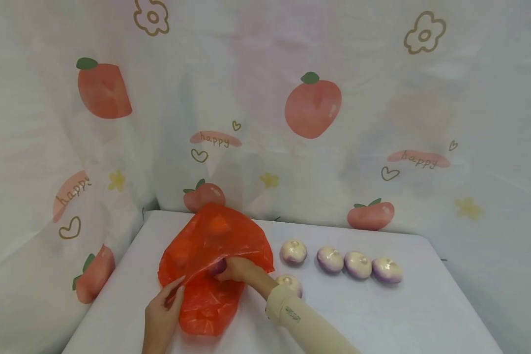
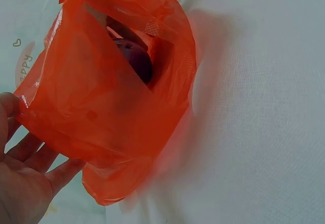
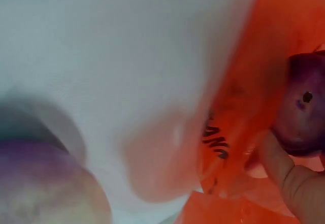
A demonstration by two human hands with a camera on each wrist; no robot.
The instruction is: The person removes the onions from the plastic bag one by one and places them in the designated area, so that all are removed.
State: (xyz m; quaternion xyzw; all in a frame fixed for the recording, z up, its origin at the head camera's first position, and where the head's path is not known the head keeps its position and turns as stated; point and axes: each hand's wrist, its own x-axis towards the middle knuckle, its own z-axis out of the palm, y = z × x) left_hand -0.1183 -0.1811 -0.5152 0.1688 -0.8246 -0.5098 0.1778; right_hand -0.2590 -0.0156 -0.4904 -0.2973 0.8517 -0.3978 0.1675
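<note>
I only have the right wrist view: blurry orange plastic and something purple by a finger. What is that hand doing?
Observer: The right hand is inside the mouth of the thin orange plastic bag, holding a round purple and white turnip.
Operator: Is anything holding the bag?
Observer: Yes, the left hand pinches the bag's near edge, keeping it open.
Operator: Any more turnips outside?
Observer: Five lie on the white tablecloth: a row of four turnips to the right of the bag, and one nearer turnip beside the cream sleeve.
</note>
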